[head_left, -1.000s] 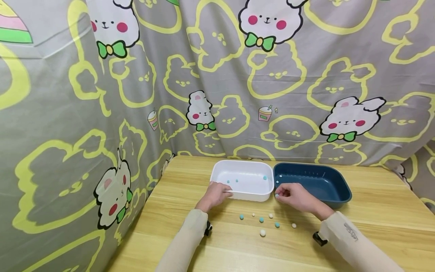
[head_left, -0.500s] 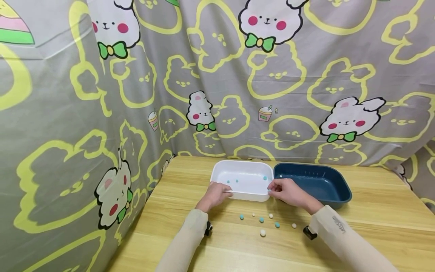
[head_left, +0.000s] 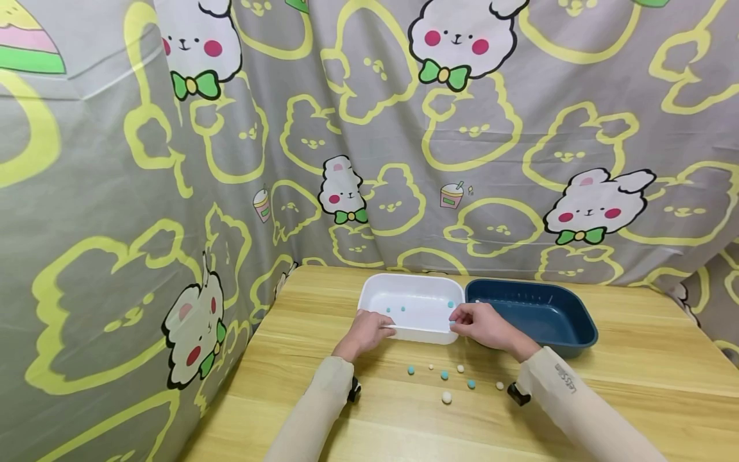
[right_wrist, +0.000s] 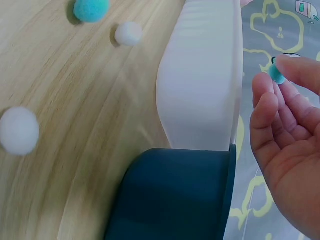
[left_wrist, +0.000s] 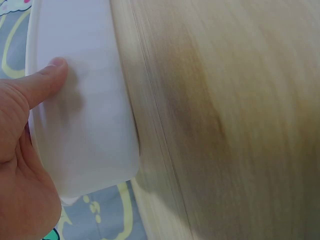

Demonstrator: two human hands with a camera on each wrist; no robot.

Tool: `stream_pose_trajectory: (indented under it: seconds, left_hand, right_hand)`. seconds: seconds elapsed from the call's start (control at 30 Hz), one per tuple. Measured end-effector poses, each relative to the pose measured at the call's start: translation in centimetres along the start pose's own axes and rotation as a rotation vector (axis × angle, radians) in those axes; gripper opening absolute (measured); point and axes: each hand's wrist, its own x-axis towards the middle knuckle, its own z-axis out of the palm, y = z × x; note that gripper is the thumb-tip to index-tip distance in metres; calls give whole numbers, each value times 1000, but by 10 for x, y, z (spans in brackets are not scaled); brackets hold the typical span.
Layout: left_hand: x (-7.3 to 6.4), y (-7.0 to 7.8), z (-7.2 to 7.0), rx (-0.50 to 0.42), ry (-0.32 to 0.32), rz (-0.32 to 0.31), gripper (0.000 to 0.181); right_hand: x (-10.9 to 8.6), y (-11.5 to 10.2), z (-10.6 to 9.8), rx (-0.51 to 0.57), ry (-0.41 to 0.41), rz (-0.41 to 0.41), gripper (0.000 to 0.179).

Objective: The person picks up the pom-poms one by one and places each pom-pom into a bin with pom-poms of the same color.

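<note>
My left hand (head_left: 366, 330) grips the near rim of the white basin (head_left: 424, 334) at its left end. In the left wrist view the thumb (left_wrist: 52, 72) presses on the outer wall, and the other fingers are hidden behind the rim. Over the right end of that basin, my right hand (head_left: 487, 326) pinches a small blue pom-pom (right_wrist: 276, 74) between thumb and fingertips. Inside the white basin lie a few blue pom-poms (head_left: 450, 304). The dark blue basin (head_left: 568, 321) stands close against its right side, partly behind my right hand.
Several loose pom-poms lie on the wooden table (head_left: 323, 295) in front of the basins, some blue (head_left: 444, 375), some white (head_left: 446, 398). A patterned curtain (head_left: 392, 141) hangs behind the table and along its left side.
My right hand has moved left with the blue pom-pom, from the dark blue basin's near left corner to over the white basin's right end. The left hand keeps its grip in place.
</note>
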Motion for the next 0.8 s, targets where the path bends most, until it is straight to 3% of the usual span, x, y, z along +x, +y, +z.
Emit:
stream_pose_trajectory:
  seconds: [0.8]
  left_hand:
    - [0, 1, -1, -8, -10, 2, 14]
  right_hand:
    - [13, 5, 8, 24, -9, 52, 6]
